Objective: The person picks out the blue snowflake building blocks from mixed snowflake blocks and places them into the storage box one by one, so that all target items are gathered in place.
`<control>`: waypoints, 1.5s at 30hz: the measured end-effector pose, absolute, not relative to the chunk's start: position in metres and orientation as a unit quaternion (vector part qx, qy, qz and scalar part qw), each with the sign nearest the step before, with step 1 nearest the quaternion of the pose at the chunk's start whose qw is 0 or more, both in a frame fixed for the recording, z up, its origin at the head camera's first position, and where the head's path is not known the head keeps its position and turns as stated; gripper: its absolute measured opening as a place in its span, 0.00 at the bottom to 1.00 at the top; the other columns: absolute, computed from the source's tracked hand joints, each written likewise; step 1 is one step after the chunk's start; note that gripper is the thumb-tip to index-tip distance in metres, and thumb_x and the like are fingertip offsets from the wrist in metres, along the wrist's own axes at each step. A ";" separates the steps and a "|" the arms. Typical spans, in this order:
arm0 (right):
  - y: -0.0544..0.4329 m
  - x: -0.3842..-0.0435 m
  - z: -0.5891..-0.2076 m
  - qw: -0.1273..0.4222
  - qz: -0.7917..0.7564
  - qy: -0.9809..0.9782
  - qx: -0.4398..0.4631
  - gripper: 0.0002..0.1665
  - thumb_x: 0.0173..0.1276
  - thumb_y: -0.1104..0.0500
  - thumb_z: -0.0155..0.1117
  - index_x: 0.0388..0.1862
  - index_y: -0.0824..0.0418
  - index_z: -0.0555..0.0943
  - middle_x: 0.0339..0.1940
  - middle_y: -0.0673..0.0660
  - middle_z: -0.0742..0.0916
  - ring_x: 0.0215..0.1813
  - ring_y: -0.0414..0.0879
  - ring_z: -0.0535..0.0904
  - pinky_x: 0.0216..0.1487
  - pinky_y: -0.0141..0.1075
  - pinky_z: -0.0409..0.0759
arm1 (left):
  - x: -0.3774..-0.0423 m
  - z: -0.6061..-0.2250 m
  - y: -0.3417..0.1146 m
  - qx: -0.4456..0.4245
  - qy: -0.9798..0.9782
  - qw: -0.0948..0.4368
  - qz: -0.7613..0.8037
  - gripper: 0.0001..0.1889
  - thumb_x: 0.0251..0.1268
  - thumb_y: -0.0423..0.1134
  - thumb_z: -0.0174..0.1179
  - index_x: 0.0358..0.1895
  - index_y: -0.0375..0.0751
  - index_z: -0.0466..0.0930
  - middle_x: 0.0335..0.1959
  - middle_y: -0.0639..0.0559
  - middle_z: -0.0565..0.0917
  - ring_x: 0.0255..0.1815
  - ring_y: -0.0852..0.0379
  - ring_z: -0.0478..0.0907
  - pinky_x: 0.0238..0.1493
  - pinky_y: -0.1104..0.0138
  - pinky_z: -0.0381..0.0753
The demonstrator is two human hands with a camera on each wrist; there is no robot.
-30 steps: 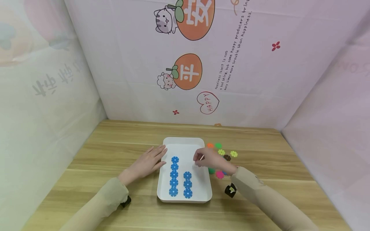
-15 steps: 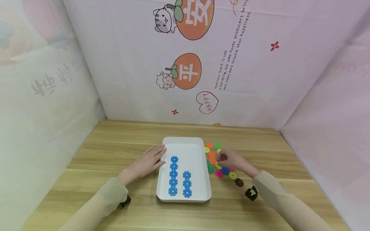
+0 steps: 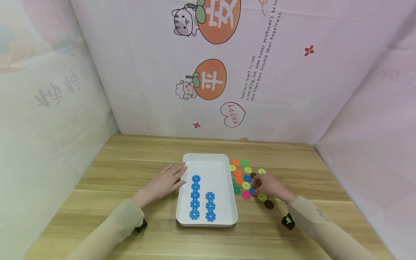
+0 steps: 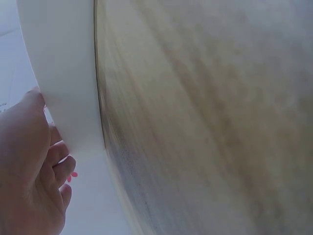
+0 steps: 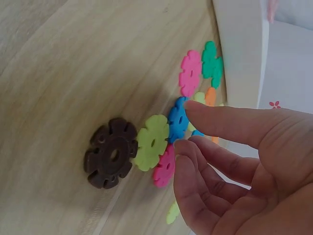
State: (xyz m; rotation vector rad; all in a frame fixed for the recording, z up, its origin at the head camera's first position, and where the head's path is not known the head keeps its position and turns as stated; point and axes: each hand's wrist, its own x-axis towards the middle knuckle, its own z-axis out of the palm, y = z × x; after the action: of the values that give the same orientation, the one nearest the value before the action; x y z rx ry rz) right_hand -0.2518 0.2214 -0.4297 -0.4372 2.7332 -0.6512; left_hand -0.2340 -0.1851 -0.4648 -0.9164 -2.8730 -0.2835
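Observation:
A white tray (image 3: 211, 164) stands on the wooden table. Blue flower-shaped discs (image 3: 195, 195) lie inside it in two rows, the left one longer. My left hand (image 3: 164, 182) rests with extended fingers against the tray's left rim; the left wrist view shows its fingers along the tray wall (image 4: 63, 63). Right of the tray, my right hand (image 3: 270, 186) is low over the loose discs. In the right wrist view, its thumb and fingertips lie apart on either side of a blue disc (image 5: 176, 120); whether they touch it is unclear.
Loose flower discs in orange (image 3: 238, 173), green (image 3: 237, 189), yellow (image 3: 246, 185), pink (image 3: 246, 195) and brown (image 3: 269, 204) lie close together right of the tray. Printed cloth walls (image 3: 146, 90) enclose the table's back and sides.
My right hand has moved from over the tray's right side to the loose discs, then slightly further right and toward me. The left hand stays on the rim.

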 end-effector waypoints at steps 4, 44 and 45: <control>0.221 -0.253 -0.434 0.152 -0.217 0.954 -0.137 0.15 0.53 0.64 0.77 0.37 0.65 0.81 0.29 0.53 0.82 0.33 0.44 0.73 0.34 0.33 0.75 | -0.235 -0.465 -0.185 -0.302 -0.947 0.056 -0.090 0.32 0.78 0.52 0.47 0.76 0.37 0.59 0.79 0.41 0.60 0.79 0.43 0.59 0.78 0.44 0.58; 0.189 -0.259 -0.395 0.125 -0.256 0.935 -0.213 0.03 0.67 0.64 0.63 0.33 0.60 0.80 0.31 0.53 0.84 0.32 0.42 0.74 0.32 0.31 0.74 | -0.236 -0.467 -0.185 -0.301 -0.948 0.053 -0.092 0.32 0.78 0.52 0.47 0.76 0.37 0.58 0.79 0.41 0.60 0.80 0.43 0.58 0.79 0.44 0.57; 0.185 -0.259 -0.393 0.125 -0.262 0.932 -0.216 0.02 0.68 0.64 0.63 0.33 0.60 0.80 0.32 0.53 0.84 0.33 0.42 0.75 0.32 0.31 0.75 | -0.235 -0.467 -0.185 -0.301 -0.948 0.053 -0.093 0.32 0.78 0.52 0.47 0.76 0.37 0.59 0.79 0.41 0.60 0.80 0.43 0.58 0.78 0.44 0.57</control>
State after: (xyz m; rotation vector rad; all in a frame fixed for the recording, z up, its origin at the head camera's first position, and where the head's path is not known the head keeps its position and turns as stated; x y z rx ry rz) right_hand -0.2587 0.1849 -0.3927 -0.6294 2.7161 -0.7621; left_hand -0.2353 -0.1854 -0.4667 -0.9156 -2.8804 -0.2823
